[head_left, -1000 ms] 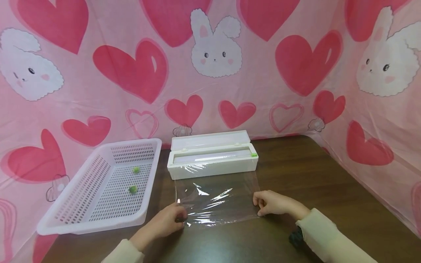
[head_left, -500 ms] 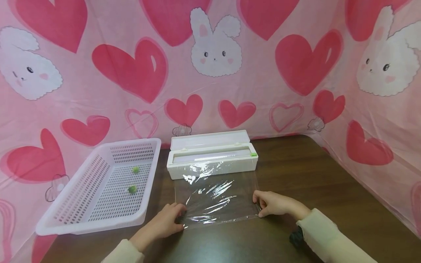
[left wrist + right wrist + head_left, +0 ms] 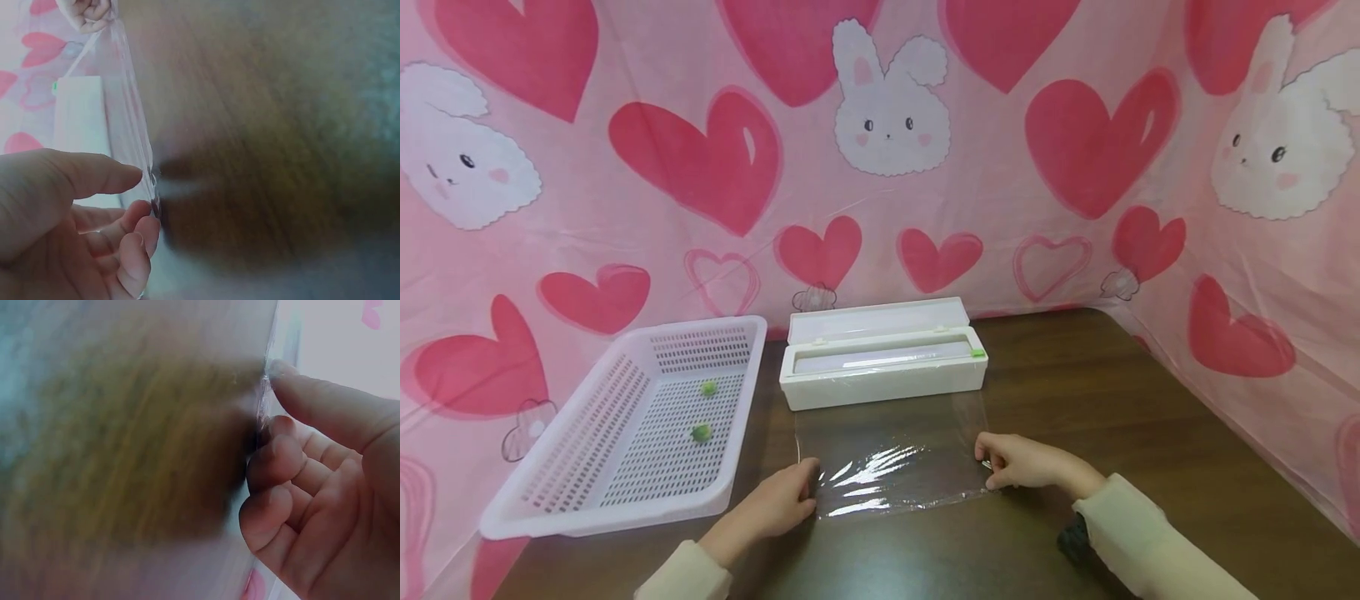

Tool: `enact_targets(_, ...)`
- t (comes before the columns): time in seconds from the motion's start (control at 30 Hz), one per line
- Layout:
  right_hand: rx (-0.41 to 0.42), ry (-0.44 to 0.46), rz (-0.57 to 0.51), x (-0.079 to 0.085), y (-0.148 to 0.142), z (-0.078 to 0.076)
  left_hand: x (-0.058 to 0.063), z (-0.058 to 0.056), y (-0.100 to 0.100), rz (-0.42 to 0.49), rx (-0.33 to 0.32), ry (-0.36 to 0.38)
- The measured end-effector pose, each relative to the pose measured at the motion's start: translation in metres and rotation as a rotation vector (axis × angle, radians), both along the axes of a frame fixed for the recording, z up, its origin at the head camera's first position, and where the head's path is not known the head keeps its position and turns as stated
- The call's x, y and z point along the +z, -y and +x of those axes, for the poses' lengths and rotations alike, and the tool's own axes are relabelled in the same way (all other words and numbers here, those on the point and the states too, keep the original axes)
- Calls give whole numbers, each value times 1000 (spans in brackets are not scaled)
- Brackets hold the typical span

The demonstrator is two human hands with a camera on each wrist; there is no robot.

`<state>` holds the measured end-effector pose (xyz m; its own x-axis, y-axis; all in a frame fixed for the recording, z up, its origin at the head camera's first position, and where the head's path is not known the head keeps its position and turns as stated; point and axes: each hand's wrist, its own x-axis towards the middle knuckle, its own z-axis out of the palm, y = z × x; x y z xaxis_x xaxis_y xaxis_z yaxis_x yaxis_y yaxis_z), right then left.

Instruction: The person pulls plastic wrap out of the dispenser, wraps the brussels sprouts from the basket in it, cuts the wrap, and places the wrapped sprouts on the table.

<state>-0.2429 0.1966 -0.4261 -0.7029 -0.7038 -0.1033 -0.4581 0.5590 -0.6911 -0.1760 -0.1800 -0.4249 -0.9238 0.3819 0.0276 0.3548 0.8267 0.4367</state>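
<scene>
A sheet of clear cling film (image 3: 898,454) runs from the front of a white dispenser box (image 3: 883,388) toward me, stretched between both hands. My left hand (image 3: 781,498) holds its near left corner. In the left wrist view the thumb (image 3: 119,177) and curled fingers (image 3: 134,256) stand a little apart, the film's gathered edge at their tips. My right hand (image 3: 1024,463) grips the near right corner, thumb and curled fingers at the edge in the right wrist view. The box's lid (image 3: 880,320) is raised, a roll (image 3: 880,358) lying inside.
Left of the box stands a white perforated basket (image 3: 747,408) with two small green pieces (image 3: 702,433) in it. A green slider (image 3: 977,353) sits at the box's right end. Behind the brown table (image 3: 1075,375) hangs a pink heart-patterned cloth (image 3: 985,192).
The left hand has drawn slightly left at its corner, and the film looks smoother, its bright creases over the box front gone. The right hand stays nearly where it was.
</scene>
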Motion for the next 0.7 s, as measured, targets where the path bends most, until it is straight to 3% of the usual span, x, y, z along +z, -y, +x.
enact_targets(0.2, -2, -6, 20, 1, 3, -3, 2, -4, -1, -45, 28, 16)
enact_targets(0.7, -60, 104, -20, -1, 3, -14, 4, -16, 0, -108, 128, 85)
